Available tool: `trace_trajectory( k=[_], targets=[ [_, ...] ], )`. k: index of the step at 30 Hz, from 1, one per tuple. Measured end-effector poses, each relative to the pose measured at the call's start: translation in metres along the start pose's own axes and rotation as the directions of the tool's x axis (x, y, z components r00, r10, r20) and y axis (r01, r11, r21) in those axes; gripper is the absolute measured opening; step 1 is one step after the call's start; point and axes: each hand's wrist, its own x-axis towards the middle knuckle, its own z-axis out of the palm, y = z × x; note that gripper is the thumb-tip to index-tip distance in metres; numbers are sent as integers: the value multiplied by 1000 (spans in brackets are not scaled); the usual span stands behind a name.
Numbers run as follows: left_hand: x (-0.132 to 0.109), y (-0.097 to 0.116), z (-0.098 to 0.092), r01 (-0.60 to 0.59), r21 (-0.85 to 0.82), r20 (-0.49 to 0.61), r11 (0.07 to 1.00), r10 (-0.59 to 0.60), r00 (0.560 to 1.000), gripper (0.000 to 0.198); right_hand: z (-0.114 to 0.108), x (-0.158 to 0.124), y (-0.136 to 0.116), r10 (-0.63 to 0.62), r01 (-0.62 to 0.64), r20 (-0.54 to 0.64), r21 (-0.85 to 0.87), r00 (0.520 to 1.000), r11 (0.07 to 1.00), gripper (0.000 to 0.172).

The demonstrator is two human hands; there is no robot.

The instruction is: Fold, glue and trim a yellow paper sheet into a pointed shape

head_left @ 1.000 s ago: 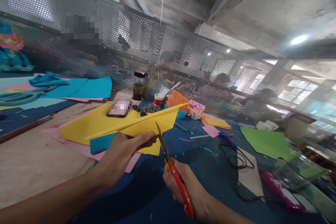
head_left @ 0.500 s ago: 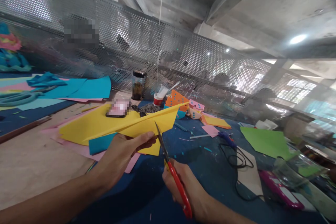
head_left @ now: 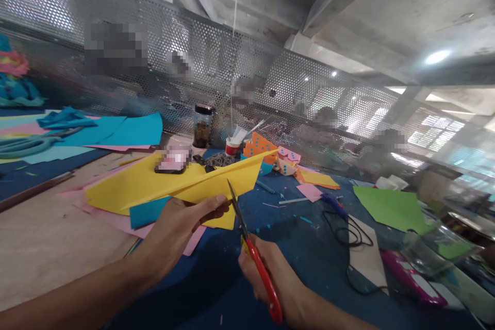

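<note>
the left grip (head_left: 189, 221), a bare hand above the near middle of the desk (head_left: 305, 252), is closed with the thumb on top, pinching the folded yellow sheet (head_left: 222, 185) at its lower edge; the right grip (head_left: 270, 265) is curled round the red-handled scissors (head_left: 255, 258), its fingers partly hidden by the handles; the scissors slant away from the near edge, one blade lying over the face of the folded yellow sheet, just beside the left thumb; how far apart the blades stand, i cannot tell.

the folded yellow sheet is held up at a slant; behind it a larger yellow sheet (head_left: 131, 183) lies over pink paper (head_left: 119, 220), and a blue strip (head_left: 149, 211) shows just beside the left grip; a phone (head_left: 172, 160) rests on the larger yellow sheet.

towards the far edge stand a dark-lidded jar (head_left: 201, 129) and a red and white cup (head_left: 232, 147) with pale strips in it, near the dotted orange paper (head_left: 257, 144); towards the right edge lie a pink piece (head_left: 309, 192), a glue gun (head_left: 334, 204) with a black cord, a green sheet (head_left: 392, 210) and a magenta object (head_left: 413, 278); towards the far left corner, teal scissors (head_left: 29, 147) lie beside blue sheets (head_left: 131, 130).
</note>
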Motion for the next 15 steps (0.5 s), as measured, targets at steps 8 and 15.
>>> trace_trajectory(
  k=[8, 15],
  targets=[
    [-3, 1, 1, 18, -8, -13, 1000, -18, 1000, 69, 5, -2, -17, 216, -202, -55, 193, 975, 960, 37],
    [-2, -1, 0, 11, -22, 3, 1000, -11, 1000, 72, 7, 1, -23, 238, -254, 90, 290, 967, 923, 60]
  ],
)
